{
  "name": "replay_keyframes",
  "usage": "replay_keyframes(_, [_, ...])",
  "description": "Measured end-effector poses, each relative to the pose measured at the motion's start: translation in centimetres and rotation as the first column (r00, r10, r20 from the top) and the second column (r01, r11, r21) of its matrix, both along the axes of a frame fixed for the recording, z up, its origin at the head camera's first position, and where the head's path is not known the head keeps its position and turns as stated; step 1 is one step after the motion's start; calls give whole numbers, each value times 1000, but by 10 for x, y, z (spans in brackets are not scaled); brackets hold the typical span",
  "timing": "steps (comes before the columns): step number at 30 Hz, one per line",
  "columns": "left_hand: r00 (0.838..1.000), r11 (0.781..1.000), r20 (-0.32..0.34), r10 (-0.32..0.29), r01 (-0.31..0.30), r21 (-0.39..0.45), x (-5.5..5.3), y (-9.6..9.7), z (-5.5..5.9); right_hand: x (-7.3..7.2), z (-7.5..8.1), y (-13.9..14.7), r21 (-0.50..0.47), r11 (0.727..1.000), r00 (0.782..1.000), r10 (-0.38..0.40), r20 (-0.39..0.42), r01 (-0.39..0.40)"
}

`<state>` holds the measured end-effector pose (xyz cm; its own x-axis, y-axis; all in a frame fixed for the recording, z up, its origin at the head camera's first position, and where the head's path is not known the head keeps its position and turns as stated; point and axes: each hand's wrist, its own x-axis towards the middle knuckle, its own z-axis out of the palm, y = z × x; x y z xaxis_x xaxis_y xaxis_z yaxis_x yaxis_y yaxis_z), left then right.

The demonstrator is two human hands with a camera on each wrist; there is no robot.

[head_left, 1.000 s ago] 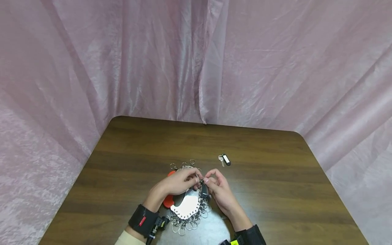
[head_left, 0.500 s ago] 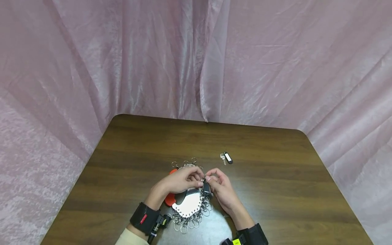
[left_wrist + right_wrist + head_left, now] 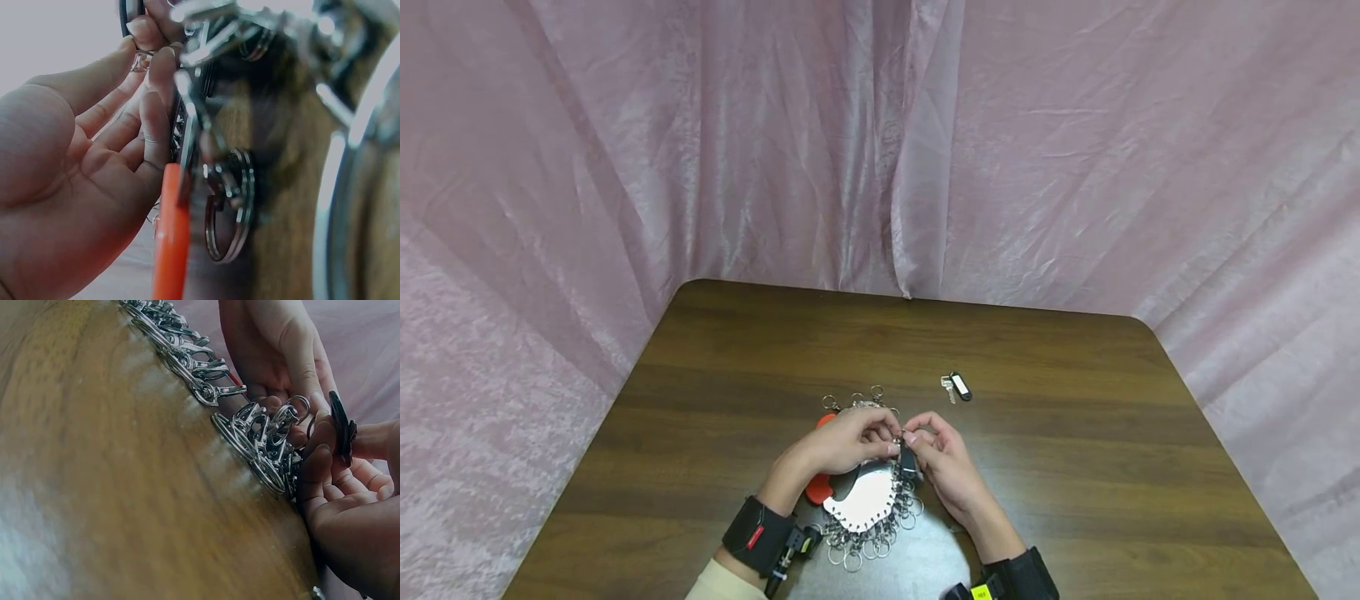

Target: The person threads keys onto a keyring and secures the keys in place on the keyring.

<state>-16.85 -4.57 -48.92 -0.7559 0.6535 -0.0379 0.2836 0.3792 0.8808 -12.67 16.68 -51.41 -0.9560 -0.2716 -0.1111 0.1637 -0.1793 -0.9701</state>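
Note:
My left hand (image 3: 850, 442) reaches over a round key holder (image 3: 859, 500) with a silvery plate and a red-orange handle part (image 3: 818, 489). Its thumb and forefinger pinch a small metal ring (image 3: 144, 60), seen in the left wrist view. Facing it, my right hand (image 3: 946, 465) pinches a black key tag (image 3: 341, 428) between thumb and fingers, close to that ring. The fingertips of both hands nearly meet at the holder's right edge. Metal clips with split rings (image 3: 269, 444) hang in a row round the rim, right beside the fingers.
A small key (image 3: 949, 389) with a black-and-white tag (image 3: 960, 386) lies on the wooden table (image 3: 1075, 433), beyond the right hand. Pink curtains (image 3: 1037, 167) hang behind the table's far edge. Each wrist wears a black strap with a camera.
The whole head view has shifted slightly. The left thumb has moved in closer to the fingertips of the right hand, while both hands stay at the same spot on the holder.

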Motion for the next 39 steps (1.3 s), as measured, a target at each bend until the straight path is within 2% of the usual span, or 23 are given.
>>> replay_keyframes(9, [1000,999,6,9,-9,-35,1,-4,-3,2,-1,-3,-30,999,1000,24,4,-24])
replay_keyframes(28, [1000,998,-8,3,-3,-59,3,-2,0,1,-1,-1,-2,999,999,34,-24,-35])
replay_keyframes(39, [998,1000,59,17,-17,-4,2,1,-3,1,0,-3,-27,1000,1000,-9,-3,9])
